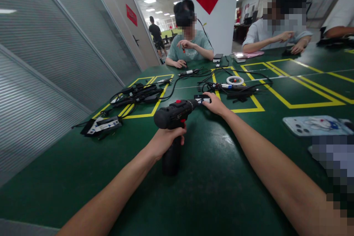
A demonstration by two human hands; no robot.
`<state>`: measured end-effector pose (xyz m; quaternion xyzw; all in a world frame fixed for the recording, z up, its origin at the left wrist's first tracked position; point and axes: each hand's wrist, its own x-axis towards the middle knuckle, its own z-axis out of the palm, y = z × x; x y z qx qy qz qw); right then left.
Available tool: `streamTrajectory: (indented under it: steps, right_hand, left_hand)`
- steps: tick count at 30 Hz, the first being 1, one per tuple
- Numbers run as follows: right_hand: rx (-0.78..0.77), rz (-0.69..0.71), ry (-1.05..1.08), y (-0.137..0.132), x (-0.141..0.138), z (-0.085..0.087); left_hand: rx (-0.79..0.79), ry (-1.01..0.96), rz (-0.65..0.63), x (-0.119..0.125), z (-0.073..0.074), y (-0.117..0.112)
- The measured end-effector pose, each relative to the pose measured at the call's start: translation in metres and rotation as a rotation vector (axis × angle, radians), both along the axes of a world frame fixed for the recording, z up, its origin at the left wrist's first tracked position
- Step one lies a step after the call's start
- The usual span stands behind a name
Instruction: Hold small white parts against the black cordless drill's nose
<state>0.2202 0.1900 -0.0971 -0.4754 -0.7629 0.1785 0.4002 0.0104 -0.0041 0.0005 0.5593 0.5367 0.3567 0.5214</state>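
Observation:
My left hand [165,141] is wrapped round the grip of a black cordless drill [173,115] with red buttons. The drill's chuck points right, away from my left arm, and its battery base is low over the table. At the chuck's front end, my right hand [215,104] grips a small black block with a pale face [202,98]. The drill's tip meets or nearly meets this block; I cannot tell whether they touch. Part of the block is hidden behind my fingers.
Black cables [141,94] lie bundled on the green table [221,177] at left, beside a black-and-white packet [102,126]. More cables, pen-shaped tools [226,86] and a white ring [235,80] lie ahead. A phone [315,125] rests at right. People sit across the table.

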Motion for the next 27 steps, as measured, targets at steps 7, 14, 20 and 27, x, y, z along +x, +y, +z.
streamTrajectory:
  steps: [7, 14, 20, 27]
  right_hand:
    - [-0.010, 0.011, 0.006, -0.0013, 0.0008, 0.0011]
    - [-0.002, 0.017, 0.007, -0.0018, 0.0013, 0.0003]
    - [-0.015, 0.017, 0.012, -0.0014, 0.0016, -0.0001]
    - [-0.018, 0.026, 0.021, -0.0006, 0.0020, 0.0000]
  left_hand:
    - [0.019, 0.013, -0.024, -0.0027, -0.0022, 0.0007]
    - [0.016, 0.005, -0.007, -0.0018, -0.0011, 0.0004]
    - [0.011, 0.001, 0.010, 0.0004, 0.0021, -0.0005]
    - [0.004, 0.015, 0.004, 0.0001, 0.0018, 0.0001]
